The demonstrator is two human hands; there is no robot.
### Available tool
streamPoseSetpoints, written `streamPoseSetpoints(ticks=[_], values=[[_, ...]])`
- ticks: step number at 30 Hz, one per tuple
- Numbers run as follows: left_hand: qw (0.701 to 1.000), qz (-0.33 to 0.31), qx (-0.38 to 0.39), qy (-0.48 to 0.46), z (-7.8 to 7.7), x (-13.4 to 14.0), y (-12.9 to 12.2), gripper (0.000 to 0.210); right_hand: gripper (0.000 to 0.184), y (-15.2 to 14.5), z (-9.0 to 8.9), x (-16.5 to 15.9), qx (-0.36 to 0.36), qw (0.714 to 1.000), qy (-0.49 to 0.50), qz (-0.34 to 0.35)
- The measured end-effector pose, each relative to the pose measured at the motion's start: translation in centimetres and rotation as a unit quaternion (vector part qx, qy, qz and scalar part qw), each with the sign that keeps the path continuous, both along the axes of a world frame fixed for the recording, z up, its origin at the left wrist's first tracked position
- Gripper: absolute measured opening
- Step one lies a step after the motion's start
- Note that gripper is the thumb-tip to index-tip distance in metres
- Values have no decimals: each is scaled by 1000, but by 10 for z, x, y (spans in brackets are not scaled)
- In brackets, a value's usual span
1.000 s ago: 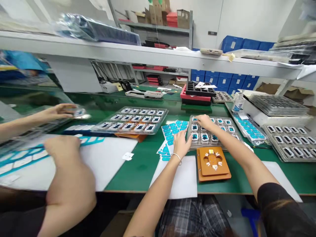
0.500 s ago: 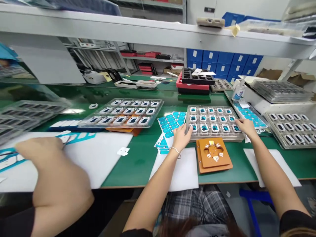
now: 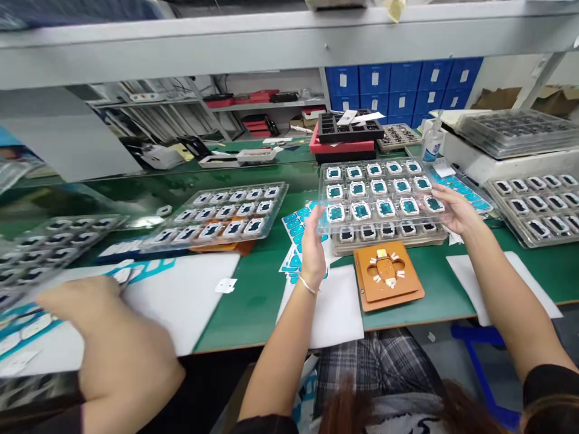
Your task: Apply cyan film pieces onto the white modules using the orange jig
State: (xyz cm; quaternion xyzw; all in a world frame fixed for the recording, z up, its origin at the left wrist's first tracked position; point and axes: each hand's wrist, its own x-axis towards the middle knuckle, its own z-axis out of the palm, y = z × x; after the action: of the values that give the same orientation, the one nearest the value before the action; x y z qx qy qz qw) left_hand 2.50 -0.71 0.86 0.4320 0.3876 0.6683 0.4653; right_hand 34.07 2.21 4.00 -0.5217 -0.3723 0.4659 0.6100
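A clear plastic tray point(image 3: 371, 225) holds rows of white-framed parts with teal film. My left hand point(image 3: 313, 248) grips its left edge, and my right hand point(image 3: 456, 208) grips the right edge. Between them the tray hangs raised above another tray point(image 3: 389, 242) of white-framed parts with dark centres. In front of that lower tray sits an orange fixture point(image 3: 388, 276) with a shaped recess and small white pads. Teal sticker sheets point(image 3: 294, 232) lie under and beside my left hand. A white foam sheet point(image 3: 337, 307) is below my left wrist.
At the left, a co-worker's arm point(image 3: 126, 349) reaches over a white sheet with teal strips. One tray point(image 3: 226, 211) of parts stands mid-left, another point(image 3: 540, 208) at the right. Behind are black and red trays point(image 3: 346, 141) and a pump bottle point(image 3: 432, 144). A shelf point(image 3: 253, 45) crosses above.
My hands have lifted the upper tray off the stack, uncovering the tray with dark-centred parts beneath. The camera view has shifted slightly. The co-worker's hand stays over the white sheet.
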Motion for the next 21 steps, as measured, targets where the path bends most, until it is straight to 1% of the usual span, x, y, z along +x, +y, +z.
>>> streamPoseSetpoints(ticks=[1, 2, 4, 6, 8, 11, 14, 16, 18, 19, 21], values=[[996, -2, 1, -93, 4, -3, 0, 53, 27, -1, 4, -10, 9, 1000, 20, 14], [984, -2, 1, -180, 8, -6, 0, 52, 26, 0, 9, -22, 18, 999, 37, 26], [952, 12, -13, -305, 12, -14, 3, 51, 24, 7, 18, -50, 32, 996, 63, 51], [932, 38, -35, -360, 12, -21, 8, 52, 25, 19, 28, -82, 40, 993, 81, 77], [922, 54, -50, -380, 8, -26, 13, 55, 27, 33, 37, -115, 42, 990, 94, 97], [919, 51, -60, -387, 1, -25, 19, 47, 28, 56, 47, -170, 32, 988, 99, 114], [926, 37, -83, -366, -5, -19, 21, 45, 27, 74, 48, -229, 16, 989, 86, 122], [937, 39, -99, -333, -8, -15, 22, 47, 25, 83, 44, -271, 8, 990, 70, 123], [952, 52, -114, -281, -10, -11, 22, 41, 29, 88, 36, -311, 1, 992, 49, 119], [960, 62, -119, -247, -10, -10, 22, 37, 33, 90, 31, -330, -5, 993, 36, 115], [975, 80, -125, -166, -6, -13, 22, 36, 36, 90, 21, -362, -15, 995, 7, 103]])
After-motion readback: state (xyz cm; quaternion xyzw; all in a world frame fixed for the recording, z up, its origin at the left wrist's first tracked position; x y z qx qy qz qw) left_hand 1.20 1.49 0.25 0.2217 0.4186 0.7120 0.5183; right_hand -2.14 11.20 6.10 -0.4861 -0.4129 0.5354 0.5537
